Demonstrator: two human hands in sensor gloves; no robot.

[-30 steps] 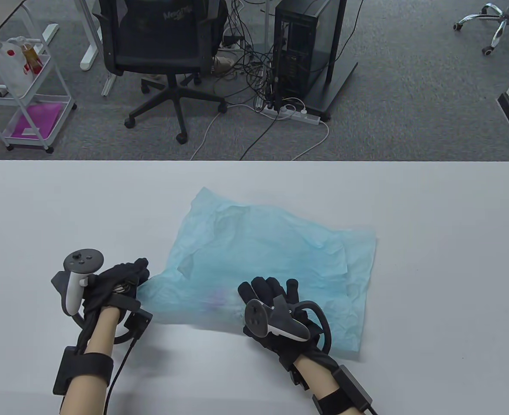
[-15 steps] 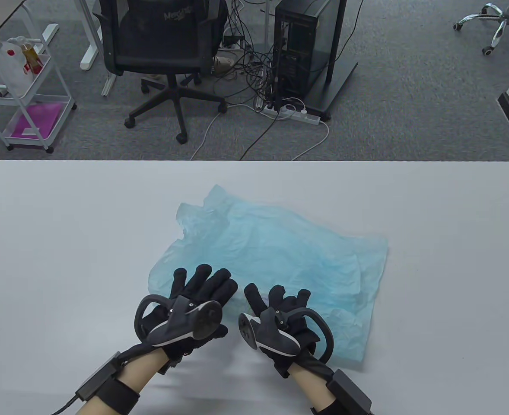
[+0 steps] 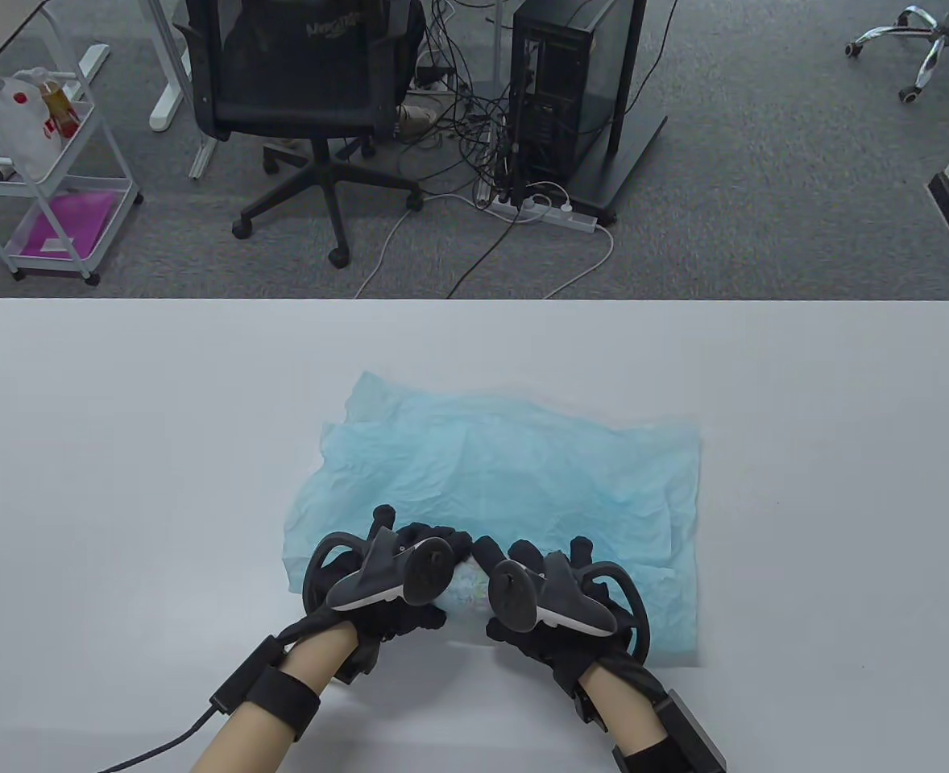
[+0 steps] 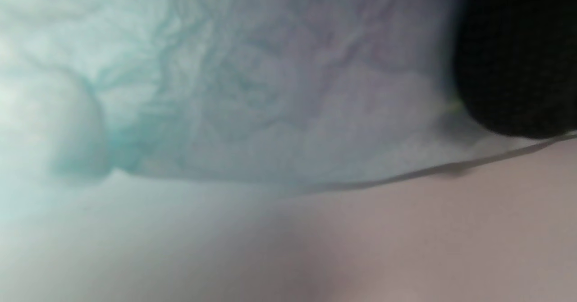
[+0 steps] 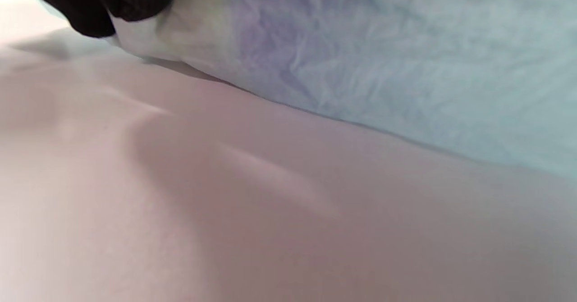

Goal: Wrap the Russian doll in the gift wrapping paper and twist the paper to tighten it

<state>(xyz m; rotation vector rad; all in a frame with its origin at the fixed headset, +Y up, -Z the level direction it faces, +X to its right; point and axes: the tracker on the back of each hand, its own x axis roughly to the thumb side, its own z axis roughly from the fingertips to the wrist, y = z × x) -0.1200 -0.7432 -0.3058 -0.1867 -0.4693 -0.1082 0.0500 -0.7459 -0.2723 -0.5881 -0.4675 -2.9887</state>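
A sheet of light blue wrapping paper [image 3: 515, 475] lies crumpled on the white table [image 3: 120, 419]. Its near edge is folded into a bundle [image 3: 465, 586] between my two hands. The doll is hidden under the paper; only a faint purple tint [image 5: 270, 36] shows through in the right wrist view. My left hand [image 3: 422, 547] curls over the bundle's left end. On the bundle's right end my right hand [image 3: 523, 560] curls the same way. The left wrist view shows the wrinkled paper bulge [image 4: 252, 90] close up, with a black gloved finger [image 4: 509, 63] pressed against it.
The bundle sits close to the table's near edge. Beyond the far edge, on the carpet, stand an office chair [image 3: 305, 88], a computer tower [image 3: 563, 88] with cables, and a white cart [image 3: 39, 177] at the left.
My left hand came in from the paper's left corner to the middle. Both hands closed together over the near edge, and the paper now covers the doll as a bundle.
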